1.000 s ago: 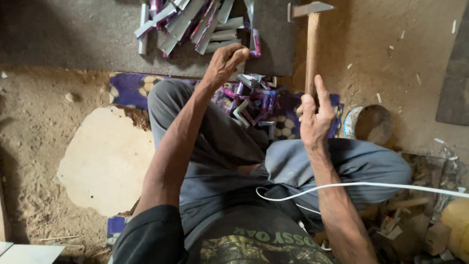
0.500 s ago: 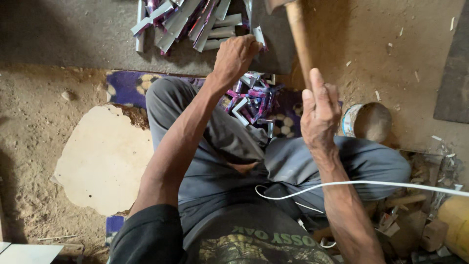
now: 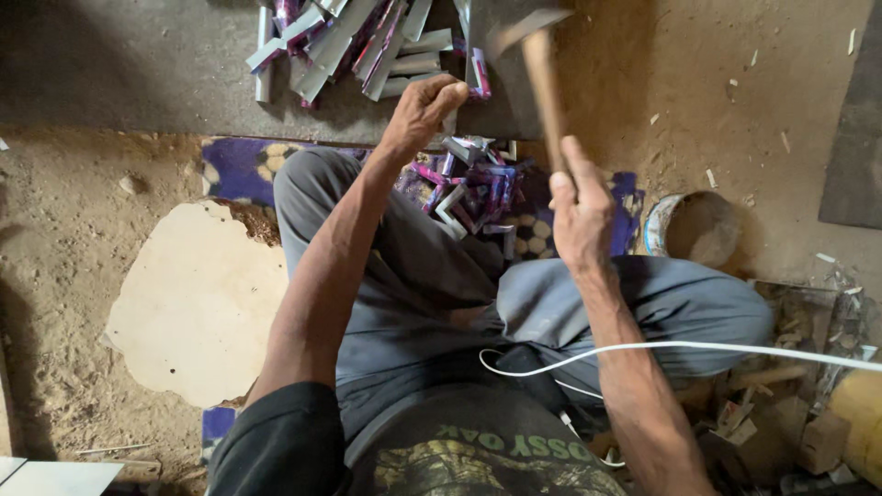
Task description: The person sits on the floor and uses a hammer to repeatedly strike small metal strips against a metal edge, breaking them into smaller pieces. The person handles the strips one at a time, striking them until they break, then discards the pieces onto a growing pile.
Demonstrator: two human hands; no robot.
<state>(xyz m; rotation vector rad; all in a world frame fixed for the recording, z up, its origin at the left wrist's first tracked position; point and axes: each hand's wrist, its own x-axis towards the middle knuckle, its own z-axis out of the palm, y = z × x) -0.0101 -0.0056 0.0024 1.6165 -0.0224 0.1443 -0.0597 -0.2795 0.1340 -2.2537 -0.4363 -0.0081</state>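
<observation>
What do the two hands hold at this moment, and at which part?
The right hand holds a hammer low on its wooden handle. The left hand pinches a small metal piece at the slab edge; the exact grip is hidden.

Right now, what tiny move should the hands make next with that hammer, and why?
Probably bring the hammer straight down onto the metal piece that the left hand pins on the dark slab. The right hand grips the wooden handle with the blurred head raised above that spot, and flattened strips already lie on the slab.
</observation>
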